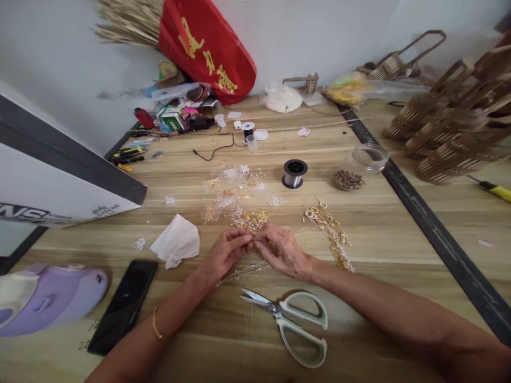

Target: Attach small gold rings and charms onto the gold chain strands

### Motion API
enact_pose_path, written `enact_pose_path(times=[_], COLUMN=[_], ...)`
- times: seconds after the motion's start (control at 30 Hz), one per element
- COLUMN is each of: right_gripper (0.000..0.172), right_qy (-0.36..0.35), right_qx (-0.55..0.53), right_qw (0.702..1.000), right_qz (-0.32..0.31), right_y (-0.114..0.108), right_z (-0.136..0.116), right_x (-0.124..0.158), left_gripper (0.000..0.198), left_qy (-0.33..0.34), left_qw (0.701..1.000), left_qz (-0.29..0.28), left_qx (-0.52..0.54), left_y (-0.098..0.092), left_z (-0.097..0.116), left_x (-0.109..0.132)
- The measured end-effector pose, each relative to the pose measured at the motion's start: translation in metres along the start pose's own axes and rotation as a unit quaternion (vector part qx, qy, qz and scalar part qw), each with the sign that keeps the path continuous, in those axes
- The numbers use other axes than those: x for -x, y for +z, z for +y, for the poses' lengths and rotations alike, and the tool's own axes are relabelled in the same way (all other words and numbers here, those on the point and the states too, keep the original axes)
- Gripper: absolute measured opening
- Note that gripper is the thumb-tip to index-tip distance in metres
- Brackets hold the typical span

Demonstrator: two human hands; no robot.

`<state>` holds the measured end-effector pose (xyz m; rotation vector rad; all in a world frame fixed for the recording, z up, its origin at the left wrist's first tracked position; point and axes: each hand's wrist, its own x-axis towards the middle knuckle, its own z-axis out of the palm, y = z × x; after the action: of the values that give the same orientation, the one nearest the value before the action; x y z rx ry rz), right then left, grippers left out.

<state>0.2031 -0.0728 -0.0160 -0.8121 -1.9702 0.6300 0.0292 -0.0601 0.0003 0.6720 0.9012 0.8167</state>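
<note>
My left hand (227, 254) and my right hand (282, 251) meet fingertip to fingertip over the wooden table (379, 234). Both are pinched on a small gold piece that I cannot make out clearly. A thin beaded strand (239, 273) trails from under my left hand toward me. Just beyond my fingers lies a heap of small gold findings (249, 218). A bundle of finished gold chain pieces (333, 234) lies to the right of my right hand. White-handled scissors (293, 319) lie open in front of my wrists.
A black phone (123, 306) and a crumpled tissue (176, 246) lie at my left, with a purple object (51, 298) at the table's left edge. A wire spool (294, 173), bead dish (348, 180), glass jar (369, 158), red bag (207, 48) and stacked wooden baskets (451, 127) stand farther back.
</note>
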Motion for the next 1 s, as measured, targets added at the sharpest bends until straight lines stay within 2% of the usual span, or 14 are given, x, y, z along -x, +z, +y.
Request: enact_pose_path(times=[1.0], right_gripper=[0.007], right_qy=[0.008], right_qx=[0.0], right_qw=[1.0], right_qz=[-0.007], right_y=[0.0003], right_z=[0.0022], right_x=[0.0001], left_gripper=[0.015], left_qy=[0.023], left_qw=[0.999], left_qz=[-0.015], left_qx=[-0.04], left_y=[-0.0046], left_z=[-0.0034], left_x=[-0.0004])
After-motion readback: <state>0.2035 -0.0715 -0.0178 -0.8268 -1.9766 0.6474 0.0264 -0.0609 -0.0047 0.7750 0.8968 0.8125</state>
